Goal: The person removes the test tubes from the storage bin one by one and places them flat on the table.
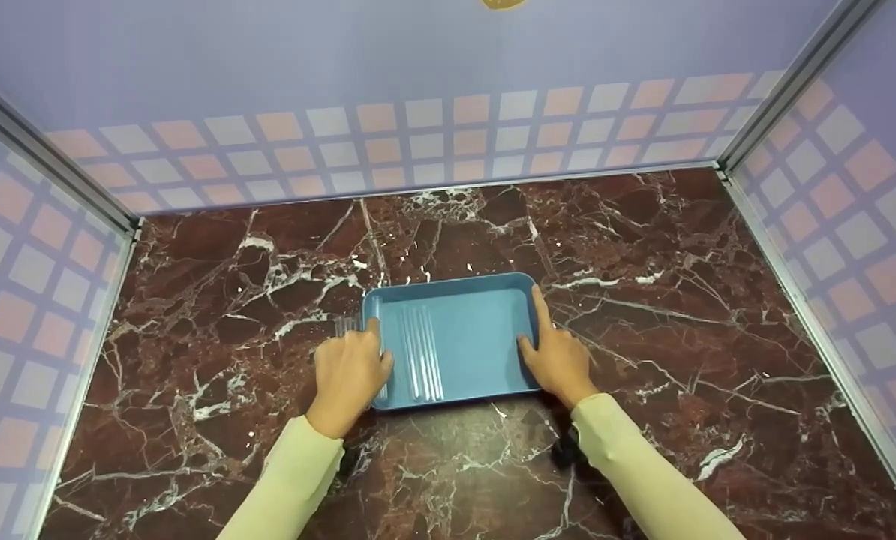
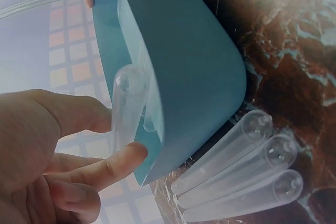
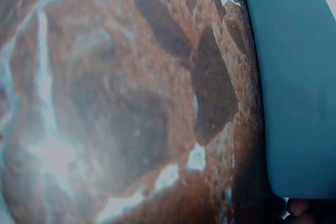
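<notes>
A blue rectangular tray (image 1: 485, 330) sits on the marbled table with several clear plastic test tubes (image 1: 422, 352) lying side by side in its left part. At the tray's left end, my left hand (image 1: 349, 371) pinches another clear test tube (image 2: 127, 103) between thumb and fingers, just inside the wall. My right hand (image 1: 560, 364) grips the tray's right side, its thumb over the rim and index finger along the outside. In the left wrist view, three loose tubes (image 2: 236, 177) lie on the table beside the tray, mostly hidden behind my left hand in the head view.
Dark red marbled tabletop (image 1: 215, 322) with white veins surrounds the tray. Lilac panels (image 1: 418, 60) with pink and white squares enclose the table at the back, left and right. Metal posts (image 1: 793, 82) stand at the corners.
</notes>
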`<state>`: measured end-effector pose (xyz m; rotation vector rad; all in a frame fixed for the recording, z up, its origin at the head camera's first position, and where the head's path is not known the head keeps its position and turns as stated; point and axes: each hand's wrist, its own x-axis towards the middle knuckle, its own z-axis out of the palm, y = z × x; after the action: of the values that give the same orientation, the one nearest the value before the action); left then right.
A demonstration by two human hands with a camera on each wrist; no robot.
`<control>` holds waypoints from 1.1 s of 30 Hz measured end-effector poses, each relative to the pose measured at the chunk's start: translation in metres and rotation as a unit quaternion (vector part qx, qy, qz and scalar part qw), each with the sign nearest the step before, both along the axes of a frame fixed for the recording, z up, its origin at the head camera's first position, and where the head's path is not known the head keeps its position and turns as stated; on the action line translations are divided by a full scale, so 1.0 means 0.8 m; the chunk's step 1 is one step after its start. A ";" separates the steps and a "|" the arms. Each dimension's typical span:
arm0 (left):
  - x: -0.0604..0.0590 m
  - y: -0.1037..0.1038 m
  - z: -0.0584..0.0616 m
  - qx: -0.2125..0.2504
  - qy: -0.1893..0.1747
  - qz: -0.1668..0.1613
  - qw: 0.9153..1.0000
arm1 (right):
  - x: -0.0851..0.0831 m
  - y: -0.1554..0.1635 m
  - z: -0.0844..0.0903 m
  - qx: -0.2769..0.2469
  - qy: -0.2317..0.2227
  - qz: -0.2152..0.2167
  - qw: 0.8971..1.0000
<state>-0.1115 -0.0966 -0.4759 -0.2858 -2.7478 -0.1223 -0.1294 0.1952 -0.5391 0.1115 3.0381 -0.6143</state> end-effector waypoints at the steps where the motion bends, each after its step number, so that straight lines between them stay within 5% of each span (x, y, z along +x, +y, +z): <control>1: 0.000 -0.001 0.000 -0.001 -0.002 0.002 1.000 | 0.000 0.000 0.000 -0.001 0.000 0.000 1.000; 25: -0.002 -0.005 0.002 0.006 -0.027 0.008 1.000 | 0.004 0.000 0.001 -0.003 0.005 0.009 1.000; 33: 0.000 -0.010 0.001 0.006 -0.005 0.001 1.000 | 0.002 0.000 0.001 0.001 0.009 0.008 1.000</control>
<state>-0.1117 -0.1043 -0.4752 -0.2798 -2.7571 -0.1387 -0.1278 0.1956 -0.5387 0.0821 3.0537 -0.6158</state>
